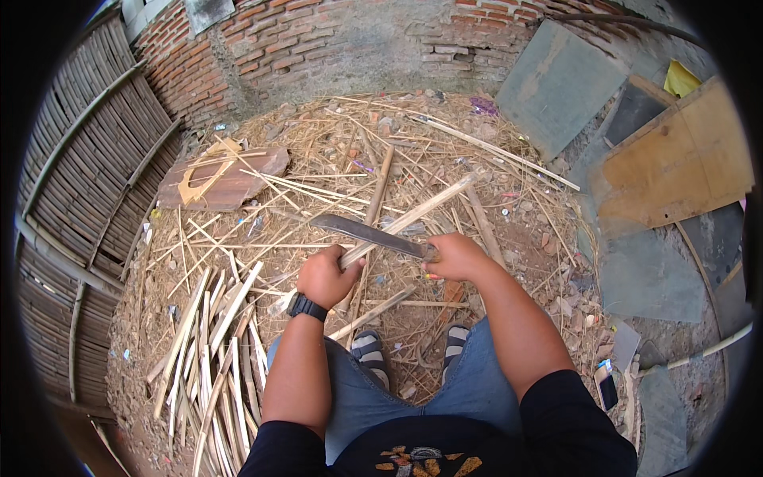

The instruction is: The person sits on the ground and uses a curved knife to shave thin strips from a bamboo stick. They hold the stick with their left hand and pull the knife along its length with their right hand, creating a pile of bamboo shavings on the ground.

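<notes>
My right hand (458, 258) is wrapped round the handle of a machete (367, 234), whose dark blade points to the left. In my left hand (324, 276), closed with a black watch at the wrist, is a pale split bamboo strip (429, 203) that slants up to the far right. The blade crosses over the strip just beyond my left hand; whether the edge touches it I cannot tell. Below my left hand lies a shorter pale stick (373, 312), close to my sandalled feet.
Many split strips (218, 358) lie piled at my left. A reddish-brown board (226, 181) rests farther off among scattered sticks. A bamboo fence (75, 183) stands left, a brick wall (334, 44) behind, and grey and tan sheets (675, 163) lean at the right near a phone (606, 387).
</notes>
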Demonstrator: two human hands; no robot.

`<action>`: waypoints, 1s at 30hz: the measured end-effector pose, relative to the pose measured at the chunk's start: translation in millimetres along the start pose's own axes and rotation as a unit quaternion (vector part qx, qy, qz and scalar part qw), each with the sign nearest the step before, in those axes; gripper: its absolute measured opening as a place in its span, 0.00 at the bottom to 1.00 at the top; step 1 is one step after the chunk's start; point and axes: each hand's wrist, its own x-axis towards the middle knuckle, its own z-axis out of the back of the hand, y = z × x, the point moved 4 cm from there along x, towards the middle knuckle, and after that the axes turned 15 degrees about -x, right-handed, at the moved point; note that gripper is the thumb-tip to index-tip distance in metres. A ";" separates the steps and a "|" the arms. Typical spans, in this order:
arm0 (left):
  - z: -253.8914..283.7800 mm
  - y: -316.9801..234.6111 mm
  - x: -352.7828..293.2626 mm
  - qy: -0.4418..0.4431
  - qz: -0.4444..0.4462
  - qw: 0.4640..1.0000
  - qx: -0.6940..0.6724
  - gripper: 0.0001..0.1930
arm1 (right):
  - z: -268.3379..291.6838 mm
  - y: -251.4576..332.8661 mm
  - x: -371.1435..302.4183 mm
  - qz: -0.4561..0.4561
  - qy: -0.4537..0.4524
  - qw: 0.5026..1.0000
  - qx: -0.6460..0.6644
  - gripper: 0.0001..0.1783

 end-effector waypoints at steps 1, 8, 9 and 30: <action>-0.8 -2.9 -0.6 0.015 0.003 1.000 0.005 0.23 | -1.1 1.9 0.9 0.004 0.008 1.000 -0.011 0.26; -11.5 -7.0 -5.1 0.061 -0.020 0.997 0.034 0.24 | -12.3 11.1 2.0 0.032 0.012 0.999 -0.016 0.27; -11.7 -6.7 -5.0 0.062 -0.023 0.997 0.034 0.24 | -12.3 11.7 2.3 0.028 0.018 0.999 -0.018 0.27; -13.1 -8.4 -3.1 0.060 -0.018 0.998 0.032 0.23 | -1.0 11.5 -1.9 0.027 0.009 0.999 -0.022 0.28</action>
